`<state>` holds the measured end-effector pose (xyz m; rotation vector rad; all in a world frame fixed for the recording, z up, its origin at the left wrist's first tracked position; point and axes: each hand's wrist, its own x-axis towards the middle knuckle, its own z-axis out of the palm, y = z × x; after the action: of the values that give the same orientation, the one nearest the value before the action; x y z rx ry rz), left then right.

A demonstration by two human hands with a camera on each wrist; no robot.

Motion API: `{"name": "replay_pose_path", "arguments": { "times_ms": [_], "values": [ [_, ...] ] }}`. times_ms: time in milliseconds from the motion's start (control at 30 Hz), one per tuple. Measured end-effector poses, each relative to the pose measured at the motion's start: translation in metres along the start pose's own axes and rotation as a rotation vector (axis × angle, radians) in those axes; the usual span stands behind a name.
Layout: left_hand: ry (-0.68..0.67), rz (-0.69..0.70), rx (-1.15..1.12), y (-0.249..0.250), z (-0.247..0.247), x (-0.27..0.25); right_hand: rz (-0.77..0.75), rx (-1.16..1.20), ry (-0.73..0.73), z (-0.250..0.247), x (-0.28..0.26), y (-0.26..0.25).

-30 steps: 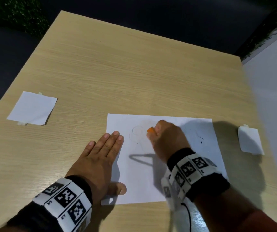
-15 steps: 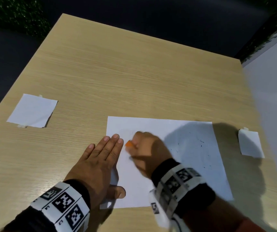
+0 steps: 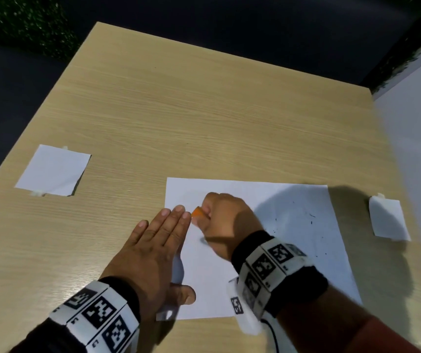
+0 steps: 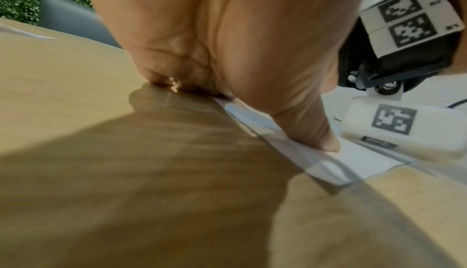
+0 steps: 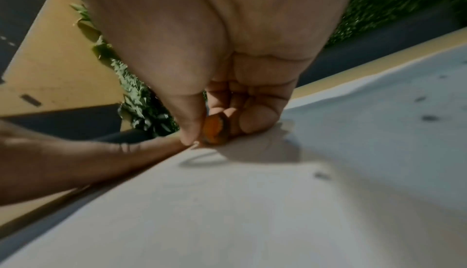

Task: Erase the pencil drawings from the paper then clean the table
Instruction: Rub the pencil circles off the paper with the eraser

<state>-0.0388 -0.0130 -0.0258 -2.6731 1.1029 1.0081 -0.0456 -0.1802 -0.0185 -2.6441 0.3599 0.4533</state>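
Grip, R: my right hand (image 3: 226, 220) pinches the orange eraser (image 5: 215, 130) betw. thumb and fingers, its dirty edge down on the paper (image 3: 293, 225).
Grip, L: my left hand (image 3: 153, 240) lies flat, fingers straight; fingertips and thumb press the sheet's left margin, palm on the wood surface (image 3: 204, 110). Nothing held.
Paper: white sheet, near edge of the surface, in front of me. Eraser works its upper-left part, just beside my L fingertips.
Pencil marks: one curved line (image 5: 202, 160) visible just under the R hand; others, if any, hidden by the hand.
Crumbs: dark eraser bits (image 3: 311, 215) scattered on the sheet's right half.
Other: small paper square (image 3: 54, 170) taped at left, another (image 3: 387, 217) at right; both well apart from the work.
Step in hand (my est.): erasing, part done; cleaning not begun.
Next move calls for: short firm strokes over the remaining curve, L hand kept pressing so the sheet won't creep or crumple; then check the covered area for leftovers before brushing crumbs off.
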Motion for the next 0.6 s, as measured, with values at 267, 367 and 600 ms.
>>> {"name": "replay_pose_path", "arguments": {
  "times_ms": [267,367,600],
  "values": [
    [0.015,0.021,-0.008,-0.003,0.006,0.002,0.119,0.095,0.184,-0.017,0.011,0.024],
    [0.025,-0.018,0.043,-0.001,0.006,0.003,-0.028,0.062,0.050,0.000,0.003,-0.002],
    [0.058,0.017,-0.010,-0.001,0.006,0.001,0.195,0.132,0.212,-0.025,0.025,0.030]
  ]
}}
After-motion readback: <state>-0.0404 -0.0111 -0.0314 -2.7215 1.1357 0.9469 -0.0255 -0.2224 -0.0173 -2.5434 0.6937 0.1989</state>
